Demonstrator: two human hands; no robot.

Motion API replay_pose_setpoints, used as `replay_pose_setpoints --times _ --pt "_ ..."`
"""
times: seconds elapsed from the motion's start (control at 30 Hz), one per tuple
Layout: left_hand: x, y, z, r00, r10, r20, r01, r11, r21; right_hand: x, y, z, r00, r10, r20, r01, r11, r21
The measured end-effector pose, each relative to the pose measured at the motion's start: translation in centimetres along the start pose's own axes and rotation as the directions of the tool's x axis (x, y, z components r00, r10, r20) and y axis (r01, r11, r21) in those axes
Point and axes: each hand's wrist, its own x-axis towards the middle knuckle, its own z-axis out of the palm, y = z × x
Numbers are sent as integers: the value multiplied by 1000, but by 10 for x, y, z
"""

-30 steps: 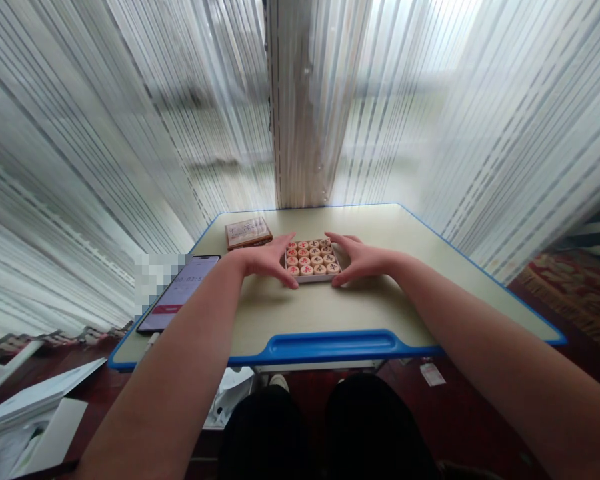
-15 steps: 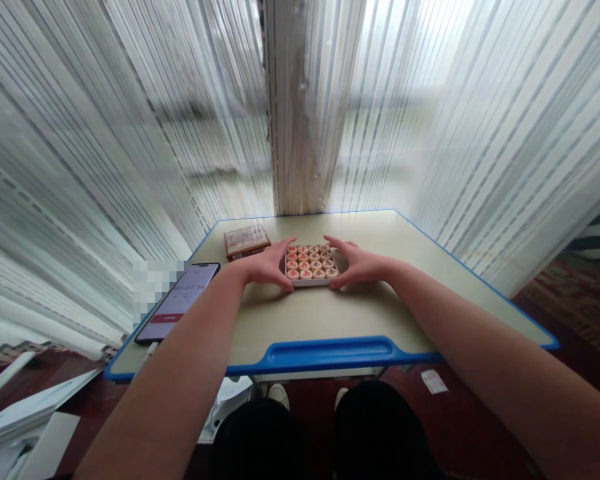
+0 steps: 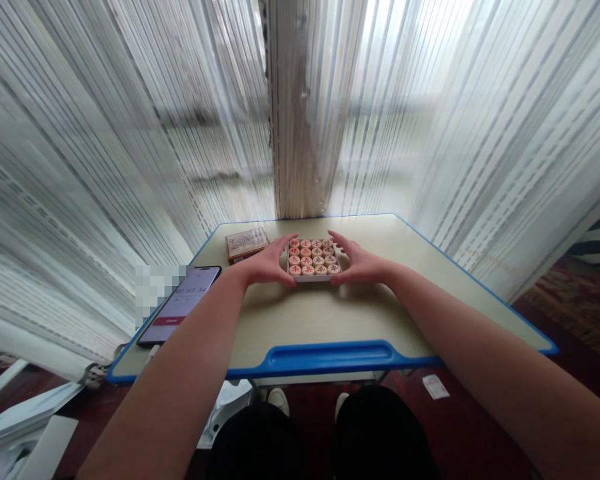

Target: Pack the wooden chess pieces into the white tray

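Observation:
A shallow white box (image 3: 314,279) filled with Chinese chess pieces (image 3: 314,257) is between my hands over the middle of the table. The round wooden pieces sit in rows, some with red characters and others with dark ones. My left hand (image 3: 271,261) grips the box's left side, thumb at the near corner and fingers toward the far one. On the opposite side, my right hand (image 3: 359,263) holds it the same way. A brown printed carton (image 3: 247,245) lies just beyond my left hand.
The pale table (image 3: 320,320) has a blue rim with a moulded groove (image 3: 330,353) at the front. A phone (image 3: 183,303) showing a timer lies at the left edge, partly behind my left forearm. Sheer curtains (image 3: 300,107) hang behind the table. A paper slip (image 3: 435,387) is on the floor.
The box of pieces, held in both hands, has shifted slightly away from me across the table or up. The view has tilted a little.

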Motion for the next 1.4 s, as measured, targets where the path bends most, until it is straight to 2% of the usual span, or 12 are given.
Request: replay_pose_setpoints --times 0.17,0.5,0.8,1.1,1.4 --pt "-1 4 -1 1000 -2 -5 2 999 -53 -3 -5 -3 1000 13 -1 -13 1000 -8" --pt "2 3 5 992 59 -112 -60 998 -5 -1 -5 -3 987 -124 -102 99 971 -219" --pt "3 2 6 992 74 -105 -68 996 57 0 -4 -2 986 -137 -97 110 964 -241" --pt "5 -2 8 951 226 -210 -180 960 215 1 0 -3 952 -248 -181 185 934 -305" --pt "6 -2 9 943 238 -234 -183 955 234 4 6 -1 948 -272 -165 209 923 -324"
